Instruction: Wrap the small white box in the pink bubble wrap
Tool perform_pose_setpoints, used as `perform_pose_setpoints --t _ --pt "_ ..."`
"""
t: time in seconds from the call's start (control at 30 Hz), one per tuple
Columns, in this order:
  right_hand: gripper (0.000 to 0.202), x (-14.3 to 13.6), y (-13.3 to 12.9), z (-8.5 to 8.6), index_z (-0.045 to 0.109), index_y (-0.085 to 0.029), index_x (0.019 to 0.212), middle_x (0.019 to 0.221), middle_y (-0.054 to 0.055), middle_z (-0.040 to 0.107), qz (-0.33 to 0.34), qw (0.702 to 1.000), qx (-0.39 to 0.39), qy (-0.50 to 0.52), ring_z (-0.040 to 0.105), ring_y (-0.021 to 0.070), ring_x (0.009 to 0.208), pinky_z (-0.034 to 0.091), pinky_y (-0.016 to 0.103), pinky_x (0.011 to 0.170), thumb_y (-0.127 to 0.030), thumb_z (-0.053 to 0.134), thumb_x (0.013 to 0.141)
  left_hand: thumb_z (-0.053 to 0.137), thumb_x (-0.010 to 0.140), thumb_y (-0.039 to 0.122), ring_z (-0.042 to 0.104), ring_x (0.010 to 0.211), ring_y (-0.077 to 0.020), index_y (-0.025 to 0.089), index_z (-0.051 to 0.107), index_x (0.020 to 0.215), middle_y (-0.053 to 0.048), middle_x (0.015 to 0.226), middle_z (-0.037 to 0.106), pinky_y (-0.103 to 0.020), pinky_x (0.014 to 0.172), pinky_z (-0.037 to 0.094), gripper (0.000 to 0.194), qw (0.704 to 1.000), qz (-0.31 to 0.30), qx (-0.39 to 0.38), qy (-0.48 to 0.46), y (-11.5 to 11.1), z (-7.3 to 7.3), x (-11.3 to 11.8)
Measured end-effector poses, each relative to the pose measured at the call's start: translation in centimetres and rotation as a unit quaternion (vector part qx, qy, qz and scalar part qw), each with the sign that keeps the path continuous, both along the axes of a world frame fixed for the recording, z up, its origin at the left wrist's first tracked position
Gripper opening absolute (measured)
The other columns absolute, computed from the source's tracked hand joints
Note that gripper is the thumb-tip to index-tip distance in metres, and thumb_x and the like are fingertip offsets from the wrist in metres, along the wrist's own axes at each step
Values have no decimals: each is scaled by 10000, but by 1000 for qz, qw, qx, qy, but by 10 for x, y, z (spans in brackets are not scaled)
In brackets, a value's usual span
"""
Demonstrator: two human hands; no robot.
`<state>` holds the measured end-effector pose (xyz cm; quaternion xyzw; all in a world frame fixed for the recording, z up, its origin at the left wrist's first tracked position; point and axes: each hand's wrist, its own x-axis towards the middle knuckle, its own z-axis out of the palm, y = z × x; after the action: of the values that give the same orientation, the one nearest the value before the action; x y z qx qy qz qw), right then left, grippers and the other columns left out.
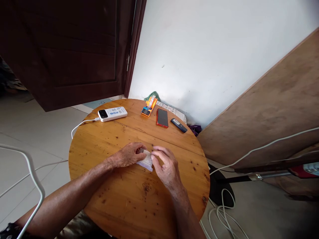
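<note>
A small whitish, lavender-edged packet (pixel 146 161) lies low over the middle of the round wooden table (pixel 119 199). My left hand (pixel 130 154) grips its left end, thumb on top and fingers curled at the far side. At the packet's right end is my right hand (pixel 165 164), its thumb tip touching or very near the corner and its fingers spread, loosely bent. What the packet holds cannot be made out.
Along the table's far side are a white power bank (pixel 113 114) with a cable, an orange tape dispenser (pixel 149 106), a red-edged phone (pixel 162 118) and a dark handheld device (pixel 178 125). White cables (pixel 224 207) trail on both sides.
</note>
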<state>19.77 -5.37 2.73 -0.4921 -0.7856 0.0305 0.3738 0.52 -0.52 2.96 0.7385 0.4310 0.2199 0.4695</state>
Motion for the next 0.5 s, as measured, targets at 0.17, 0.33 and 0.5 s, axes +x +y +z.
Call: perform_pose_setpoints --t 0.17,0.33,0.5 --pt "151 -2 0 -1 669 -222 977 1110 96 677 -2 1000 6 -9 634 250 1012 518 425 896 -190 543 900 515 779 280 515 721 -148 163 679 1017 5 785 608 -254 649 393 312 1000 13 13 11 -1 -2 2" --pt "221 -6 -1 -2 671 -214 1065 1144 98 669 17 999 -1 -38 620 253 1042 508 420 906 -163 527 906 508 805 318 500 686 -144 160 692 976 8 727 582 -257 627 382 296 998 22 51 25 -1 -9 5" --pt "225 -8 0 -5 678 -218 1047 1112 89 681 22 999 -15 -44 622 250 1027 503 418 897 -160 499 923 529 801 342 521 687 -150 161 696 971 -12 761 608 -265 632 389 299 993 62 90 48 0 -13 4"
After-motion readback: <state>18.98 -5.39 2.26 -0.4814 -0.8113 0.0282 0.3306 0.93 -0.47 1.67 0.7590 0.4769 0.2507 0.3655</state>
